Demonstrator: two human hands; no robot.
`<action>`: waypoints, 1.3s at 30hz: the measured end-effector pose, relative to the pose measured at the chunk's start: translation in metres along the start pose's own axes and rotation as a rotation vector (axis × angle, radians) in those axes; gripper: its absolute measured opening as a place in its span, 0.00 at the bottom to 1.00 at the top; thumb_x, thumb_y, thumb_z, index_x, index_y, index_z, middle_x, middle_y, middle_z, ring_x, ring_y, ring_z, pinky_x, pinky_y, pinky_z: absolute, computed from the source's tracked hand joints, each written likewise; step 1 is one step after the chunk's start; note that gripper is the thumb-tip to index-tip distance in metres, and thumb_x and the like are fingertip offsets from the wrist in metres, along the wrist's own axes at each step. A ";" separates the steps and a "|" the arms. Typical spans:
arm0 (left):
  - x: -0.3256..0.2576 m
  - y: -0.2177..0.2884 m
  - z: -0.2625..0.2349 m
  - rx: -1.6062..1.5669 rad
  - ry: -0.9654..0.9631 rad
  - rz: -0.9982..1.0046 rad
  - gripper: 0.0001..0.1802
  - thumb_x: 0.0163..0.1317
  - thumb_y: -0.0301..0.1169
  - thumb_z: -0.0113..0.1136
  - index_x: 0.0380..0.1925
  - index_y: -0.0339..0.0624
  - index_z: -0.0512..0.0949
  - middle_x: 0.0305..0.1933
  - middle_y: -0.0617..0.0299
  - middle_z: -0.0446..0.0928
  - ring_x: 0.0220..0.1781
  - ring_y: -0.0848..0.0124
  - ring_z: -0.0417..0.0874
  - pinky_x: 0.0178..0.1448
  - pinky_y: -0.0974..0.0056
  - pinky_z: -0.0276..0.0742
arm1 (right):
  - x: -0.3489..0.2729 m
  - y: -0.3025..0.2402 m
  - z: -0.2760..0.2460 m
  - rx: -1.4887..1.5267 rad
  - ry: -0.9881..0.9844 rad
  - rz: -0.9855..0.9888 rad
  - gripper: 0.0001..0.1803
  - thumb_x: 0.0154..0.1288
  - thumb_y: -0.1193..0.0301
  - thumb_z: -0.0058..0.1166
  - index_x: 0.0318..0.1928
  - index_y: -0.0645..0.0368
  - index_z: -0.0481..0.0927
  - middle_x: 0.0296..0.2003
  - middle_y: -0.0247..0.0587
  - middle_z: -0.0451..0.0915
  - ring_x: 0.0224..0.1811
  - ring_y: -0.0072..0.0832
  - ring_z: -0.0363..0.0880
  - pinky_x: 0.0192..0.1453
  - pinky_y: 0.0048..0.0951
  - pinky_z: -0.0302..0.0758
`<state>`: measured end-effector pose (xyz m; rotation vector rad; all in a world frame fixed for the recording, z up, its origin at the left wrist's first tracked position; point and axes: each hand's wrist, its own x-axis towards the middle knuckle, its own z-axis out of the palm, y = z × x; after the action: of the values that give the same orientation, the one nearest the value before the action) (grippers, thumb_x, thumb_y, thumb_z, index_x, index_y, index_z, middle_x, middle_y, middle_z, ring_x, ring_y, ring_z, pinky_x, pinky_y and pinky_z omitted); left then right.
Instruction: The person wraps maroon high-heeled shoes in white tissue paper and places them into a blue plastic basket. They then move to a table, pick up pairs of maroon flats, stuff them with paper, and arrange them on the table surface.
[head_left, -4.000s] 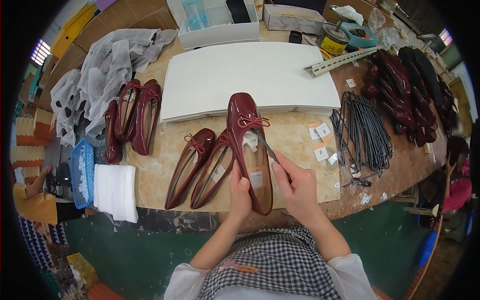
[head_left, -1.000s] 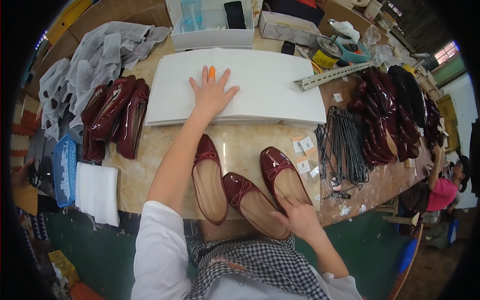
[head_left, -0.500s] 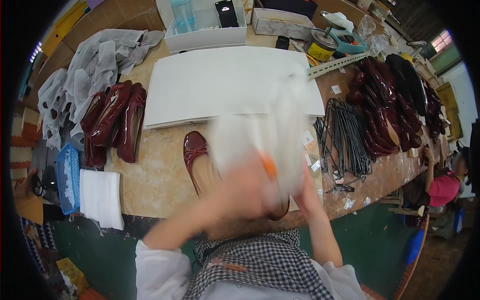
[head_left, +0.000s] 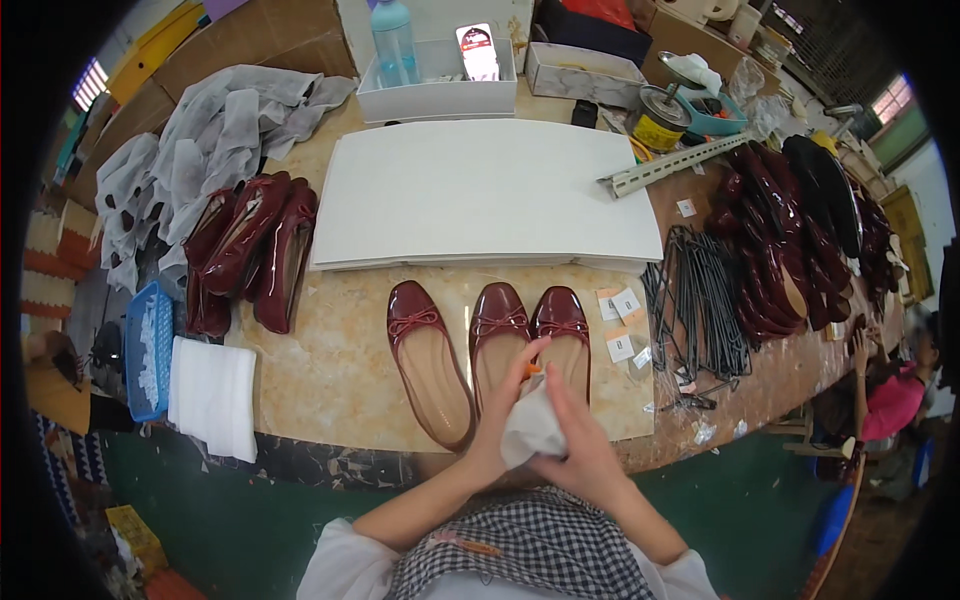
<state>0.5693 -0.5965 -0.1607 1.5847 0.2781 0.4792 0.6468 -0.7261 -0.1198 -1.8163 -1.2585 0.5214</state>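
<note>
A crumpled wad of white tissue paper (head_left: 533, 428) is pressed between my two hands near the table's front edge. My left hand (head_left: 497, 425) closes on it from one side, with something small and orange at its fingers. From the other side my right hand (head_left: 585, 445) wraps round it. Three glossy burgundy ballet flats with bows stand on the table, toes pointing away from me. The left shoe (head_left: 430, 365) stands apart; the middle shoe (head_left: 499, 318) and the right shoe (head_left: 562, 325) sit side by side, their heels partly hidden by my hands.
Beyond the shoes lies a stack of white paper sheets (head_left: 490, 195). At left are more burgundy flats (head_left: 245, 240), crumpled tissue (head_left: 235, 125), a blue basket (head_left: 148, 350) and a folded white cloth (head_left: 212, 395). Black wire pieces (head_left: 700, 300) and piled shoes (head_left: 770, 250) lie at right.
The white paper, a large blur above the shoes before, is now a compact wad lower down between my hands. My hands have drawn closer together, uncovering the shoes. The phone screen is brighter.
</note>
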 end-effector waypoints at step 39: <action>0.012 0.041 0.006 -1.322 -0.581 -0.391 0.48 0.67 0.46 0.48 0.71 0.55 0.24 0.50 0.44 0.74 0.32 0.59 0.83 0.30 0.64 0.85 | 0.019 0.030 -0.010 1.053 -0.212 0.277 0.36 0.72 0.49 0.35 0.64 0.70 0.62 0.62 0.52 0.66 0.64 0.37 0.66 0.65 0.37 0.65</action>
<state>0.5783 -0.5995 -0.1181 0.2971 -0.1790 -0.1501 0.6787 -0.7170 -0.1367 -1.0264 -0.6156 1.2683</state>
